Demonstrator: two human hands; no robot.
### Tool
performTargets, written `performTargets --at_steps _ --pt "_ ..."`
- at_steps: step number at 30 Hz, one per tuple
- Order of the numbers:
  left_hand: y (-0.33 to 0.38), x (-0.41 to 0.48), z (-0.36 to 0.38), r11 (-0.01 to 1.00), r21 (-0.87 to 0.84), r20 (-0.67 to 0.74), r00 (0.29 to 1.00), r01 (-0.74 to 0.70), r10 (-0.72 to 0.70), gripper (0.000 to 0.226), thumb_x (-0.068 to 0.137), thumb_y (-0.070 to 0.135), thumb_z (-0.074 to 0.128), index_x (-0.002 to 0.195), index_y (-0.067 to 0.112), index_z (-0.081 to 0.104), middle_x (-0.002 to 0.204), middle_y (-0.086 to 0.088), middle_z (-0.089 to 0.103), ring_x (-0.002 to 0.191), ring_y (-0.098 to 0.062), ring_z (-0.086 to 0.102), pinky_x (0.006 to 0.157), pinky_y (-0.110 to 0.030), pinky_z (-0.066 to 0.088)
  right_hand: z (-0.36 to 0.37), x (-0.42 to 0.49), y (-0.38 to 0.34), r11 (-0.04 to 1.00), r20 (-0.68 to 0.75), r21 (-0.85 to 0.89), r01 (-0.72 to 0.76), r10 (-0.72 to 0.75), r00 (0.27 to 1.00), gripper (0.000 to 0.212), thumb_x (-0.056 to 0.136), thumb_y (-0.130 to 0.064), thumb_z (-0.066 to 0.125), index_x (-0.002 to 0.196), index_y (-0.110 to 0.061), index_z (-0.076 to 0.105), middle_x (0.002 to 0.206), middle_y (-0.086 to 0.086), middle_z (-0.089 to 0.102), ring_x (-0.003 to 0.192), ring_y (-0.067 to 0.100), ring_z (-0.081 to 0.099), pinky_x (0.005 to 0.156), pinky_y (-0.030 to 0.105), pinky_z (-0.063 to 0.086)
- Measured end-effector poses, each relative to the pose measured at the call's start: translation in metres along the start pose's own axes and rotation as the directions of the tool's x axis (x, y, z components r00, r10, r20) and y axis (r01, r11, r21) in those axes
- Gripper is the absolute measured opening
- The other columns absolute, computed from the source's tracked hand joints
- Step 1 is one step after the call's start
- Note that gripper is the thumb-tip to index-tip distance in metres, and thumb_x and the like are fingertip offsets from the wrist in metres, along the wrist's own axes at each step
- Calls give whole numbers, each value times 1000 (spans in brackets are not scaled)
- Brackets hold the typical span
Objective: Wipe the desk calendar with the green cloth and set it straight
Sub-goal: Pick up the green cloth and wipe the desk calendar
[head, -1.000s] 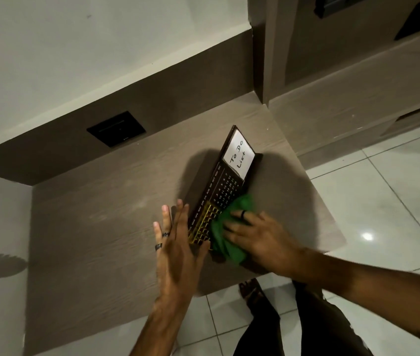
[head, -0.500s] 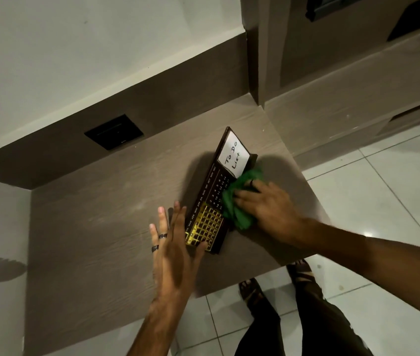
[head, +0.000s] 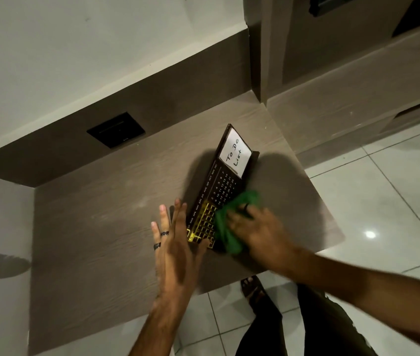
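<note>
A dark desk calendar [head: 219,185] stands askew on the wooden desk [head: 106,227], with a white "To Do List" card at its far end and a gold grid at its near end. My right hand [head: 257,233] presses the green cloth [head: 229,227] against the near half of the calendar's face. Flat and with fingers straight, my left hand [head: 175,242] braces the calendar's near left edge. Two rings sit on its fingers.
A black wall socket [head: 116,129] sits in the brown back panel. The desk's right edge drops to a white tiled floor [head: 383,196]. My legs and a sandalled foot [head: 252,287] show below the desk's front edge. A cabinet side stands at the back right.
My right hand slid the green cloth up the calendar toward the card, then back down to the near gold grid. My left hand stayed against the near edge.
</note>
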State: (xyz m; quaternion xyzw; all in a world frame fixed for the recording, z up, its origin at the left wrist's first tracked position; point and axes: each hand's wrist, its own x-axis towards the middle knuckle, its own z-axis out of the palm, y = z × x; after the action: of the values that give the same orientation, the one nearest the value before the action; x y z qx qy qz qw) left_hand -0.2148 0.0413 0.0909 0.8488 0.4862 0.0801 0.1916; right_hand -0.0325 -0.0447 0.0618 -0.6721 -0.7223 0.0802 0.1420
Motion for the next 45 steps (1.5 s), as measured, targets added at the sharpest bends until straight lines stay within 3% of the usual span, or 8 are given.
performTargets --at_steps 7,12,15,20,27,32,38,45 --pt "3 -1 -1 998 -59 -22 1000 16 -17 100 81 25 78 156 20 12 163 -1 21 149 -3 -15 122 -47 -7 -3 -23 -33 923 216 279 267 -331 919 47 83 -14 64 129 -20 62 138 -3 58 124 26 47 93 40 41" --pt "6 -3 -2 997 -82 -21 1000 7 -9 107 82 24 76 152 34 -5 164 -1 17 151 -8 -10 118 -36 -13 -31 -3 11 846 -148 530 -49 150 977 72 66 10 66 134 -12 57 142 6 52 134 31 43 102 55 42" --pt "9 -3 -2 997 -70 -38 999 -38 35 106 81 23 78 152 28 -1 162 -6 22 140 16 -20 112 -12 -17 -33 18 22 918 -306 393 -58 190 933 83 69 0 64 145 -20 39 151 2 37 142 30 30 108 51 34" --pt "5 1 -5 1000 -22 -22 1000 14 -14 99 80 19 80 156 13 16 164 -3 14 153 -20 -8 124 -50 -3 7 26 30 986 -249 162 49 -7 969 90 73 -3 76 147 -24 30 155 4 27 144 33 19 102 51 38" --pt "8 0 -6 1000 -12 -13 1000 -20 20 104 79 14 81 155 19 10 164 -6 17 153 -21 -6 124 -50 -2 19 29 22 963 -301 190 190 -127 945 90 77 -3 76 150 -24 27 159 4 23 148 32 10 110 48 33" --pt "8 -1 -7 999 -21 -21 999 -43 43 105 78 15 82 153 21 9 163 -9 20 153 -24 -4 124 -50 -3 8 39 38 975 -344 214 -59 132 929 80 75 13 70 144 -15 42 154 11 33 144 42 20 96 58 48" --pt "5 1 -5 1000 -12 9 1000 -18 18 102 76 18 81 155 21 16 164 -5 17 153 -21 -8 124 -48 -4 15 41 16 957 -349 124 263 -206 914 78 79 -6 75 146 -18 37 154 9 31 145 37 19 109 54 36" --pt "5 1 -5 999 20 -8 999 -33 33 100 78 22 81 155 15 18 165 -1 10 153 -19 -8 123 -42 -8 6 48 61 995 -415 57 85 -54 908 67 81 -8 76 141 -14 47 150 16 41 140 43 28 110 55 34"
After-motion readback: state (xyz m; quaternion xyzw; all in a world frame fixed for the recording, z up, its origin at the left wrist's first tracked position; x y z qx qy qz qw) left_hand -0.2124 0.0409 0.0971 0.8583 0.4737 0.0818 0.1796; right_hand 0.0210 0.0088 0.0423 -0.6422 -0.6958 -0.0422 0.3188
